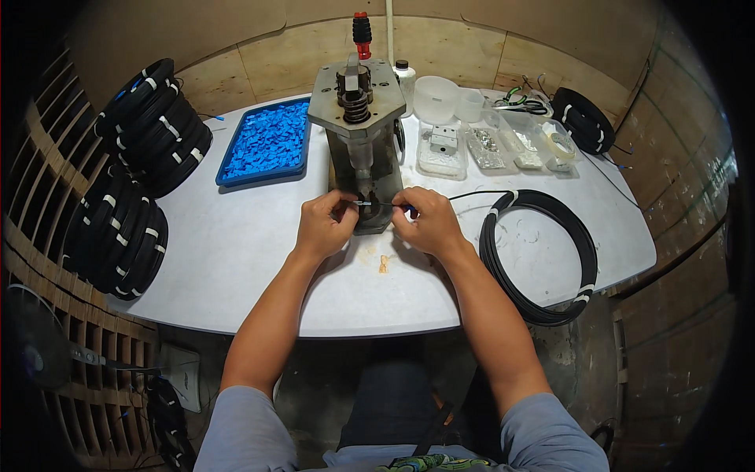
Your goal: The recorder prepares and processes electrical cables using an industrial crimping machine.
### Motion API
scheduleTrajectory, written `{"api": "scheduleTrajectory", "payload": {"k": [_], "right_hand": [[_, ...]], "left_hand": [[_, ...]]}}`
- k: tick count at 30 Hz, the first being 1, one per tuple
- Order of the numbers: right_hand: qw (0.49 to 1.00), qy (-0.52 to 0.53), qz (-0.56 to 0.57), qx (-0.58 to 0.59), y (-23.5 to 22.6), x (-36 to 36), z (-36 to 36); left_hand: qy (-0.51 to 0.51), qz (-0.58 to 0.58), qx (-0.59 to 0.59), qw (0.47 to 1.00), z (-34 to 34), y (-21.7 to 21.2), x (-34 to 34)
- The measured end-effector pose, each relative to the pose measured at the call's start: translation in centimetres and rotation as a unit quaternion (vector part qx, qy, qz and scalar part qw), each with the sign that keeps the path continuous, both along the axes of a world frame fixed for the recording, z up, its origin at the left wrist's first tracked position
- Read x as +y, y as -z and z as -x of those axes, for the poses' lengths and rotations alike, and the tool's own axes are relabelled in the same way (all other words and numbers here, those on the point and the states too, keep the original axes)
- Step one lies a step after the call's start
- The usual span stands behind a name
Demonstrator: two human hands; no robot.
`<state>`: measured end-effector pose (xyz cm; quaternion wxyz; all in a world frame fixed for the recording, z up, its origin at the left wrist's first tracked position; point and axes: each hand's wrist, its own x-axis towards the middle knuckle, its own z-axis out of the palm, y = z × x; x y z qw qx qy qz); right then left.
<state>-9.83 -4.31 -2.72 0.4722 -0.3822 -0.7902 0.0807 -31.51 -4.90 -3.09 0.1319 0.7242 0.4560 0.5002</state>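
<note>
In front of a grey metal bench press (pixel 330 110), my left hand (pixel 324 226) pinches a small silvery metal piece (pixel 362 203), perhaps a cable terminal. Opposite it, my right hand (pixel 429 224) is closed on the end of a black cable (pixel 474 193). Thin dark wire spans the gap between the two hands, just above the foot of the press. Whether the wire sits inside the metal piece is too small to tell. From my right hand the cable runs to a black cable coil (pixel 591 244) tied with white bands on the right of the table.
A blue tray (pixel 222 182) of small blue pieces stands left of the press. Stacked cable coils (pixel 165 130) line the left edge. Clear plastic boxes (pixel 440 167) with metal parts, a white tub (pixel 436 97) and another coil (pixel 583 122) occupy the back right.
</note>
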Motion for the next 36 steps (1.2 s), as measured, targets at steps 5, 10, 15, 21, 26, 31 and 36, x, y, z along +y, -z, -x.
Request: {"api": "scheduleTrajectory", "payload": {"k": [5,10,15,21,26,31,36], "right_hand": [[1.0,0.001,0.001,-0.006,0.08,-0.02,-0.04],[1.0,0.0,0.0,-0.007,-0.01,0.0,-0.06],[1.0,-0.001,0.004,-0.006,0.0,-0.03,-0.07],[1.0,0.003,0.01,-0.013,-0.04,-0.04,-0.03],[1.0,0.002,0.013,-0.01,0.01,-0.02,-0.04],[0.999,-0.002,0.048,-0.021,-0.04,0.02,-0.09],[0.998,0.0,0.059,-0.033,-0.15,-0.1,-0.12]], "left_hand": [[-0.006,0.011,0.009,1.0,0.03,0.18,0.04],[-0.006,0.029,0.001,1.0,0.02,0.06,-0.05],[-0.01,0.026,0.007,1.0,-0.06,0.08,0.01],[-0.006,0.03,0.004,1.0,-0.06,0.02,-0.09],[-0.007,0.046,0.005,0.999,-0.07,0.07,-0.1],[-0.007,0.044,0.007,0.999,-0.05,0.04,-0.13],[-0.007,0.052,0.006,0.999,-0.13,-0.12,-0.25]]}}
